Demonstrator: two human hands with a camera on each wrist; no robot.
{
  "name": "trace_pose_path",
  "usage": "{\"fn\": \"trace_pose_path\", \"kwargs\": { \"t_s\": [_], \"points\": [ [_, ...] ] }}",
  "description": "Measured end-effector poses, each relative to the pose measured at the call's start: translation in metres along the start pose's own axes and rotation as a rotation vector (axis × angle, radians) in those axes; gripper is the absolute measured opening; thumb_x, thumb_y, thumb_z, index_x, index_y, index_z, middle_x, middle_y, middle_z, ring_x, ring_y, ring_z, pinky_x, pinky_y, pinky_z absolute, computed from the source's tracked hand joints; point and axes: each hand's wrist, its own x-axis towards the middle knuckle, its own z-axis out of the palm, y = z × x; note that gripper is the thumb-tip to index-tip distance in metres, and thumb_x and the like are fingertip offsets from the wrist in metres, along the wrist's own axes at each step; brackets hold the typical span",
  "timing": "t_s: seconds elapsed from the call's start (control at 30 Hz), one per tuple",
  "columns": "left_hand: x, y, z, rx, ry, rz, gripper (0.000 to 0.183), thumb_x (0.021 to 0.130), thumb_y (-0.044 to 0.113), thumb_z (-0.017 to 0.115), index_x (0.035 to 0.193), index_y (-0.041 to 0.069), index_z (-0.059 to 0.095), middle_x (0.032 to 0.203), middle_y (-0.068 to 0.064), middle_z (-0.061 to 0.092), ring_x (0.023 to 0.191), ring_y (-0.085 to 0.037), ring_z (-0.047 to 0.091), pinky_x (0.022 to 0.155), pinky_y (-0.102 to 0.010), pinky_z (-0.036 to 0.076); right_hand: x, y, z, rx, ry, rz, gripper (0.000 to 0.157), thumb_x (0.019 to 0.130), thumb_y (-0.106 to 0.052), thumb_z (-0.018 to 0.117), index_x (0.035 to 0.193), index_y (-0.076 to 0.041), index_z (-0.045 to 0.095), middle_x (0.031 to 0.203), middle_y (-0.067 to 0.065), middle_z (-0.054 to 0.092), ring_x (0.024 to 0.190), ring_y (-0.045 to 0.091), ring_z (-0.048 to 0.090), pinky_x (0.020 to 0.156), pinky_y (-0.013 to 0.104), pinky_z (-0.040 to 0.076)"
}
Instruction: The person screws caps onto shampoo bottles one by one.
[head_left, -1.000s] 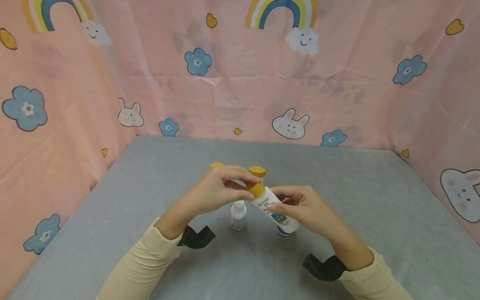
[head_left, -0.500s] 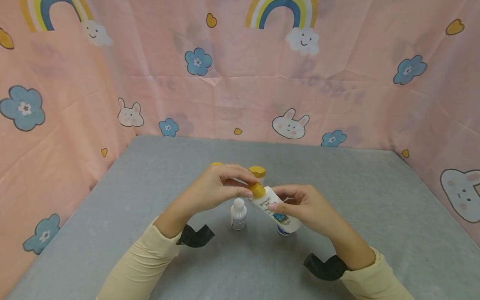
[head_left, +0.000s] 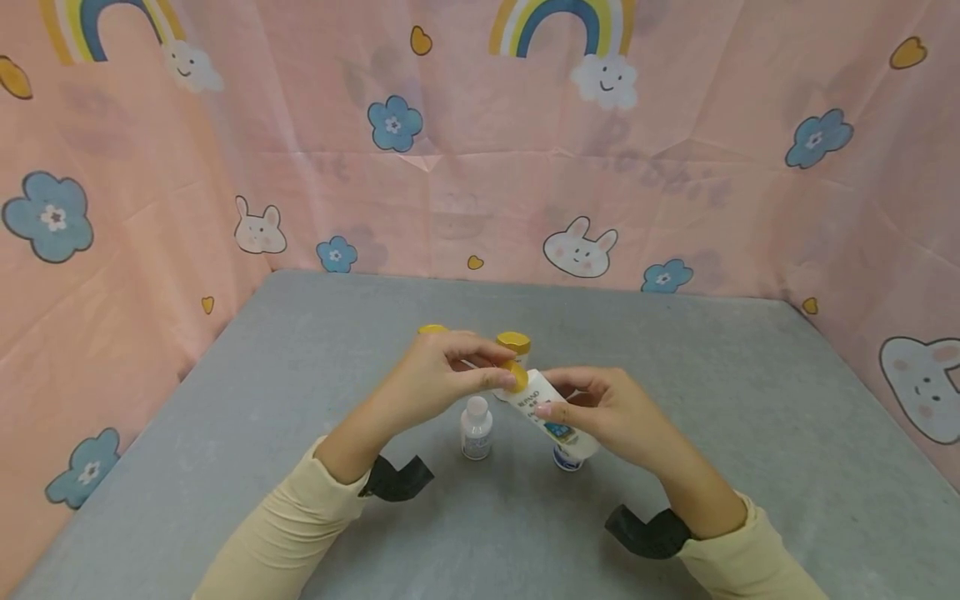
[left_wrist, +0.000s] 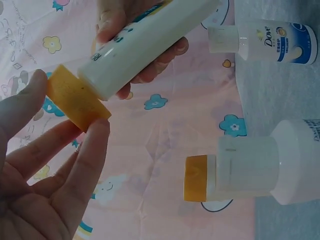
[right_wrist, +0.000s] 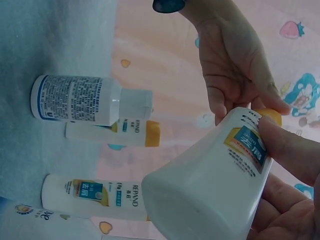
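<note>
A white bottle point(head_left: 531, 402) with a blue label patch is tilted above the table, its yellow cap pointing up and left. My right hand point(head_left: 611, 412) grips the bottle's body, thumb on the front. At its upper end, my left hand point(head_left: 431, 379) pinches the yellow cap point(left_wrist: 79, 97) between thumb and fingers. In the left wrist view the cap sits right at the bottle's end. The right wrist view shows the broad base of the bottle point(right_wrist: 200, 185) close to the camera. Part of its label is hidden by my right thumb.
Below the hands stands a small white bottle point(head_left: 476, 432). A blue-and-white Dove bottle point(left_wrist: 277, 42) is partly hidden behind the held one. Two more yellow-capped bottles point(right_wrist: 135, 132) stand farther back. Pink patterned cloth point(head_left: 450, 167) lines the back and sides of the grey table point(head_left: 712, 375).
My left thumb has shifted from the cap's lower edge onto its front, and the cap's angle looks slightly different. My right hand and the bottle have hardly moved.
</note>
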Motion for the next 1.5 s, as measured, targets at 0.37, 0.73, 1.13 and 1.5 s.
{"fn": "trace_pose_path", "kwargs": {
  "t_s": [0.37,0.73,1.13,1.5],
  "points": [
    [-0.0013,-0.0013,-0.0038,-0.088,-0.092,0.042,0.052,0.089,0.015,0.075,0.137,0.006,0.059,0.136,-0.010,0.062,0.118,-0.022,0.065,0.092,-0.028,0.058,0.0005,0.0014,0.0001,0.010,-0.008,-0.008,0.037,0.093,-0.020,0.070,0.125,0.000,0.066,0.105,0.015,0.071,0.083,0.017,0.070,0.073,0.032,0.058],
    [-0.0007,-0.0043,-0.0042,-0.072,-0.106,0.034,0.038,0.089,0.011,0.075,0.126,0.006,0.068,0.125,-0.008,0.068,0.108,-0.017,0.068,0.085,-0.025,0.059,0.0006,0.0023,0.0002,-0.005,-0.004,-0.012,0.036,0.093,-0.018,0.071,0.124,0.001,0.067,0.105,0.015,0.071,0.084,0.018,0.069,0.074,0.033,0.057],
    [-0.0010,-0.0015,-0.0049,-0.058,-0.074,0.000,0.034,0.090,0.016,0.074,0.123,0.009,0.070,0.111,-0.004,0.073,0.098,-0.014,0.066,0.081,-0.029,0.058,0.0008,0.0008,0.0005,-0.014,-0.011,-0.015,0.036,0.093,-0.018,0.071,0.124,0.001,0.067,0.107,0.016,0.072,0.084,0.018,0.068,0.075,0.034,0.057],
    [0.0005,-0.0039,-0.0057,-0.036,-0.077,0.021,0.032,0.092,0.020,0.072,0.123,0.013,0.070,0.116,0.000,0.072,0.103,-0.012,0.065,0.087,-0.032,0.056,0.0008,0.0019,-0.0008,-0.003,-0.027,-0.036,0.035,0.092,-0.016,0.071,0.122,0.001,0.068,0.107,0.018,0.072,0.083,0.019,0.067,0.074,0.035,0.056]
  ]
}}
